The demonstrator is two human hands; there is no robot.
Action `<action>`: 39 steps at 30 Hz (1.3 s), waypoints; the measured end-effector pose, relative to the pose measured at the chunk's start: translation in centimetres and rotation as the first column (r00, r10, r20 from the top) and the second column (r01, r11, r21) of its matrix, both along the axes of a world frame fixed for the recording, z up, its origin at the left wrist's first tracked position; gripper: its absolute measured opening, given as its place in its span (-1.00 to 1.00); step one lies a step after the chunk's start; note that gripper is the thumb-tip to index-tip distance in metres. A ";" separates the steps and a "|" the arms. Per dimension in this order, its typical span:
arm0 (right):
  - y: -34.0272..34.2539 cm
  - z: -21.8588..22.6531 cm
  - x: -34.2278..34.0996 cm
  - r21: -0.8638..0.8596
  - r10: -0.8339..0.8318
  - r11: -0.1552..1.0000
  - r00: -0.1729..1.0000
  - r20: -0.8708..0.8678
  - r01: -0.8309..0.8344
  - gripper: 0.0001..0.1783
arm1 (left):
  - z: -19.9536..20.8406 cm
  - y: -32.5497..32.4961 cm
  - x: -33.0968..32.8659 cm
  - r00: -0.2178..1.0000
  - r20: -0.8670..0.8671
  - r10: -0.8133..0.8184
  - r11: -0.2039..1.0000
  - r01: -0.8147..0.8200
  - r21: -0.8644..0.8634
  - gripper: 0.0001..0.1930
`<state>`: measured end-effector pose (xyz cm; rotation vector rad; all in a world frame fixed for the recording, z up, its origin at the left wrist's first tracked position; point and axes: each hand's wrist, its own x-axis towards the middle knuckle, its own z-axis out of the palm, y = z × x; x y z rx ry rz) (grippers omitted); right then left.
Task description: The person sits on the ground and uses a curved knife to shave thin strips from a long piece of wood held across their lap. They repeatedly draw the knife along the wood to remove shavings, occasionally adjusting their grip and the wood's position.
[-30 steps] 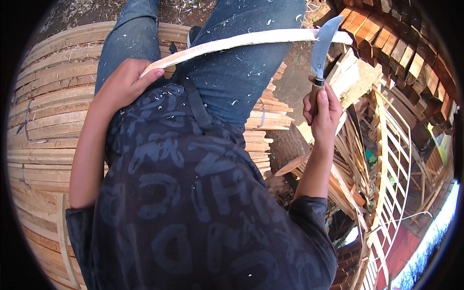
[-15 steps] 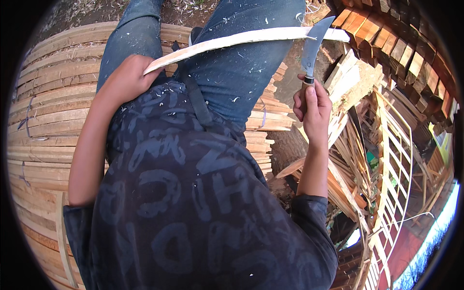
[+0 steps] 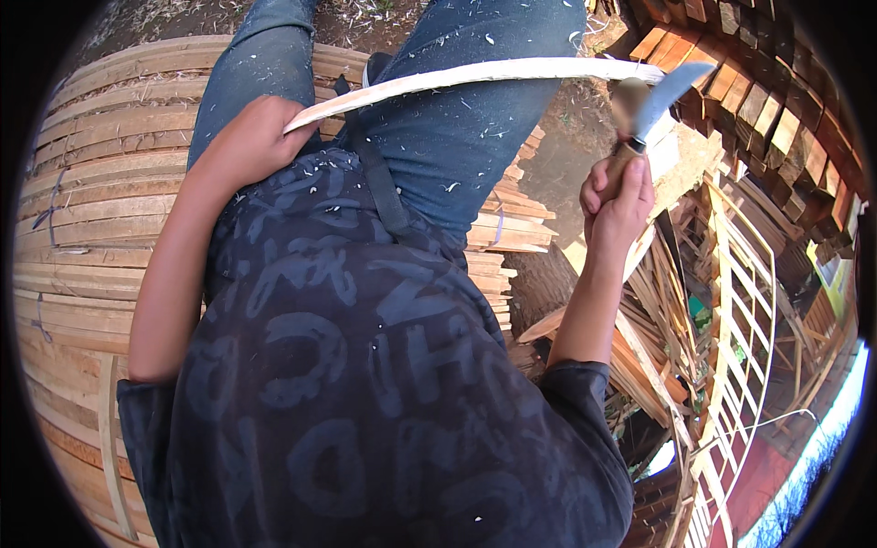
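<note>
My left hand [image 3: 265, 137] is closed round the near end of a long, pale wooden strip [image 3: 457, 73]. The strip lies across my thighs, its far end reaching out to the right. In my right hand [image 3: 619, 194] is a knife [image 3: 665, 100], gripped by its wooden handle. The broad, curved blade points up and to the right, somewhat smeared by motion, and overlaps the strip's far end in the picture. Whether the blade touches the wood I cannot tell. Small white shavings are scattered over my jeans [image 3: 484, 137] and dark shirt.
Bundled wooden slats [image 3: 100, 210] are piled under and to my left. At the upper right rises a stack of sawn timber [image 3: 758, 100]. A slatted wooden frame [image 3: 731, 338] and loose offcuts [image 3: 658, 310] lie to the right. Shavings litter the ground [image 3: 356, 23] ahead.
My right hand has moved right and slightly down with the knife, whose blade has tipped over to the right. The left hand still holds the strip, shifted slightly right.
</note>
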<state>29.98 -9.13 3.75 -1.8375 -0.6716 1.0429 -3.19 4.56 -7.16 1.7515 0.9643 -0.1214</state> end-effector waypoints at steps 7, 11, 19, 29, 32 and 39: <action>0.6 0.1 0.6 0.188 -0.194 0.950 0.945 -0.263 0.248 -0.61 | 0.0 -0.1 -0.2 1.000 0.008 -0.012 1.000 0.012 -0.002 -0.70; -1.4 -0.7 -1.0 -0.274 0.426 0.855 0.898 -0.111 -0.440 -0.63 | -0.3 -0.3 -0.5 1.000 0.027 -0.001 1.000 0.001 0.002 -0.70; -1.9 -0.7 -1.3 -0.141 0.134 0.980 0.991 -0.029 -0.137 -0.64 | -0.1 -0.2 -0.4 1.000 0.020 0.007 1.000 -0.007 0.014 -0.72; -2.0 -0.4 0.1 -0.202 0.259 0.954 0.950 0.175 -0.223 -0.65 | -0.3 -0.4 -0.5 1.000 0.004 0.002 1.000 -0.002 0.029 -0.70; -0.3 0.9 -0.2 0.179 -0.162 0.967 0.978 -0.131 0.184 -0.64 | -0.7 -0.5 -0.5 1.000 0.029 -0.007 1.000 0.006 0.029 -0.69; -3.7 -1.8 -1.7 -0.172 0.265 0.948 0.963 -0.048 -0.269 -0.67 | -0.7 -0.8 -0.8 0.999 0.040 0.015 1.000 -0.015 0.014 -0.69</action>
